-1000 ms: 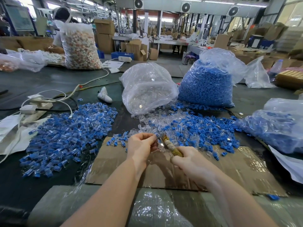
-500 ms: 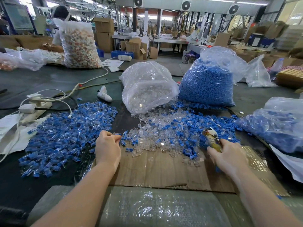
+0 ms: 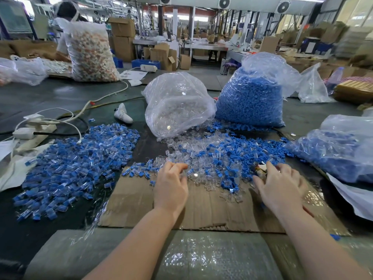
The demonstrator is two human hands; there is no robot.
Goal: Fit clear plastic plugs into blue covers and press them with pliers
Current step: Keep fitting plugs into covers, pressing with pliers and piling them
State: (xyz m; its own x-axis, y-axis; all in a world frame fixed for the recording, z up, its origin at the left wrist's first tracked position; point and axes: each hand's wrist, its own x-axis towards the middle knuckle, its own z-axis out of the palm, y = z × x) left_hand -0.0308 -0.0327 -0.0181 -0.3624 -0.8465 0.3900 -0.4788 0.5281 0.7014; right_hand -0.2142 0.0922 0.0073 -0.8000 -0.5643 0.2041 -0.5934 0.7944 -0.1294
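Observation:
A mixed heap of clear plugs and blue covers [image 3: 218, 158] lies at the far edge of a cardboard sheet [image 3: 201, 209]. My left hand [image 3: 171, 186] reaches into the heap's left part, fingertips curled among the clear plugs; whether it grips one is hidden. My right hand [image 3: 279, 186] rests at the heap's right side and holds the pliers [image 3: 261, 168], whose yellowish tip shows above the fingers. A wide pile of assembled blue-and-clear pieces [image 3: 76, 164] spreads on the left.
A bag of clear plugs [image 3: 177, 104] and a bag of blue covers [image 3: 252, 98] stand behind the heap. Another bag of blue parts [image 3: 339, 146] lies at the right. Power strips and cables [image 3: 36, 128] sit far left. A person sits beyond a tall bag [image 3: 90, 51].
My left hand moved from the pile on the left rightward into the mixed heap. My right hand with the pliers shifted slightly left and forward into the heap.

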